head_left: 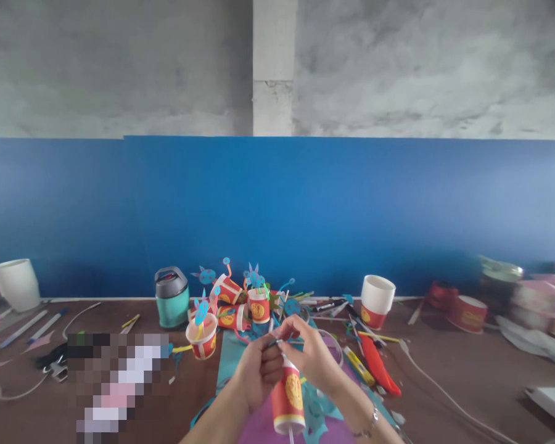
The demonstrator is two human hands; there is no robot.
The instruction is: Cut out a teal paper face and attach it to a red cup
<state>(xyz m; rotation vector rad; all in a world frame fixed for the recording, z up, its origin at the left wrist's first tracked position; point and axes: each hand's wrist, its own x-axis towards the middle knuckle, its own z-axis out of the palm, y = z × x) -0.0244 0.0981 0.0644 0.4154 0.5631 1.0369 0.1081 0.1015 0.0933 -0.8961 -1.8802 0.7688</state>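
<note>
Left hand [258, 373] curls closed around a red paper cup [289, 401]; right hand [312, 354] fingertips pinch a thin strip [274, 343] above it. The cup's gold emblem is unreadable.

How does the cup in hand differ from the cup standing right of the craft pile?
The held cup is upside down, gripped by the left hand and right hand; the standing cup sits upright on the table, untouched. The held cup shows nearly all red; the standing cup is white above a red band. Both carry a yellow emblem.
</note>
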